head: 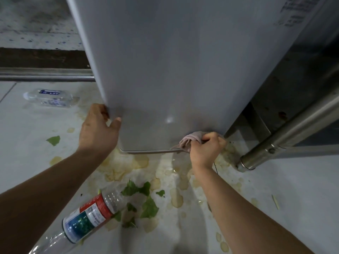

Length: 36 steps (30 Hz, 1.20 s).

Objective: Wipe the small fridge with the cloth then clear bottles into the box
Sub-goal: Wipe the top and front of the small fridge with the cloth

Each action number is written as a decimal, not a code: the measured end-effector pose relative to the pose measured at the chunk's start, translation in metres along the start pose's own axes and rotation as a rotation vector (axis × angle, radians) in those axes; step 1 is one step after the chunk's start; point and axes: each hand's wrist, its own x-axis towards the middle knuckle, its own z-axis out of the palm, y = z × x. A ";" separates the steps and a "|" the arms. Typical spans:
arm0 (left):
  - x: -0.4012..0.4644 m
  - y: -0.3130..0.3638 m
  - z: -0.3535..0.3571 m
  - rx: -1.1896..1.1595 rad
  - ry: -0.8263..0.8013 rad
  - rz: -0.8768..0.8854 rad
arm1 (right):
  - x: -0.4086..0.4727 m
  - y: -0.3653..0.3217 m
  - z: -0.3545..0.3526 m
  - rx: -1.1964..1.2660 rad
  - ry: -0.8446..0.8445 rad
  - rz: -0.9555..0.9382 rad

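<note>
The small grey fridge [174, 66] fills the middle of the head view, seen from above. My left hand [99, 127] grips its lower left edge, thumb on the front face. My right hand [206, 151] holds a bunched pinkish cloth [187, 142] against the fridge's lower right corner. A clear plastic bottle with a red and green label [88, 215] lies on the floor in front, near my left forearm. Another clear bottle with a blue label [51, 98] lies on the floor at the left of the fridge. No box is in view.
The pale floor [275, 198] carries yellowish stains and green leaf scraps [145, 198] in front of the fridge. A steel table leg [286, 129] and dark steel frame stand close on the right. A metal rail [45, 76] runs along the left wall.
</note>
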 end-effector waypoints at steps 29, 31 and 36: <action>0.004 -0.018 0.011 -0.058 -0.008 0.040 | 0.033 -0.011 -0.026 0.149 0.009 -0.244; 0.002 -0.019 0.011 -0.062 -0.002 0.053 | 0.033 0.001 -0.024 0.115 0.015 -0.244; 0.001 -0.018 0.012 -0.066 0.002 0.053 | 0.038 0.033 -0.021 -0.018 -0.044 -0.085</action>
